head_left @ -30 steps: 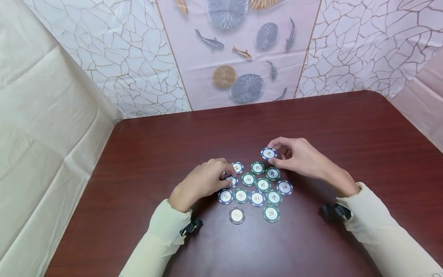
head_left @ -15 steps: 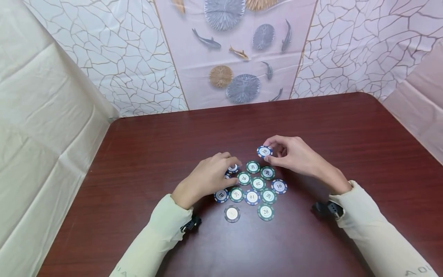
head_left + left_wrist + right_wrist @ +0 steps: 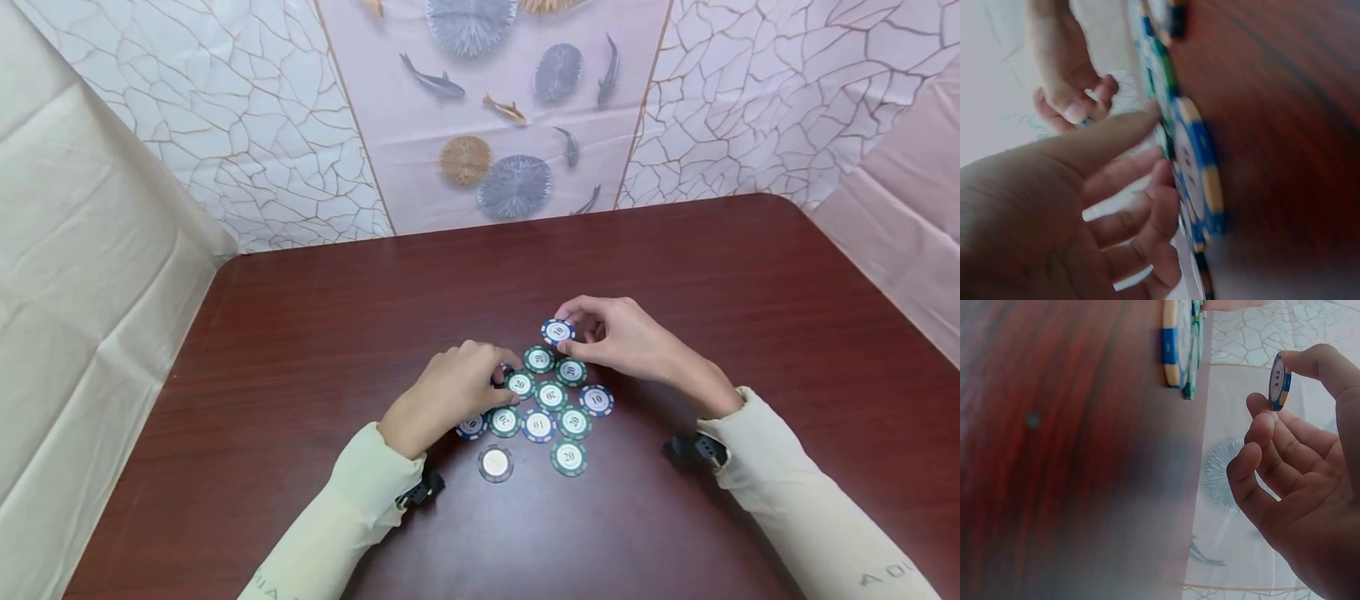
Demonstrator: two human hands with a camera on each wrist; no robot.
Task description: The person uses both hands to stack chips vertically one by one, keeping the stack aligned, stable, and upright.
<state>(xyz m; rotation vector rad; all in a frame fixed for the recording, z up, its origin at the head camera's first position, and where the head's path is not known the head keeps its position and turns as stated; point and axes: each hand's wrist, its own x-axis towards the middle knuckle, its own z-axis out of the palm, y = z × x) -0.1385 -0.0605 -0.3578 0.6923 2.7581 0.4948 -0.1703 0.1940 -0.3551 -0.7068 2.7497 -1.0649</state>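
In the head view my right hand (image 3: 615, 333) pinches a blue-and-white poker chip (image 3: 558, 332) marked 10 between thumb and finger. The right wrist view shows that chip (image 3: 1280, 381) held on edge, above the table, with the other fingers loosely bent. My left hand (image 3: 457, 383) is low over the left side of the chips, thumb and fingers apart. Its thumb and index fingertips are right by a green chip (image 3: 520, 384) marked 20. The left hand partly covers a blue chip (image 3: 472, 426) and another behind its fingers.
Several green chips marked 20 (image 3: 551, 396) and blue chips marked 10 (image 3: 538, 425) lie flat, close together. A grey-rimmed chip (image 3: 496, 463) lies nearer. The dark red wooden table (image 3: 360, 308) ends at a patterned cloth (image 3: 510, 100) behind and a pale cloth (image 3: 90, 292) left.
My left hand has moved from the blue chips on the left over to the green 20 chip. The right hand keeps holding its blue chip nearly still. The head view has shifted slightly.
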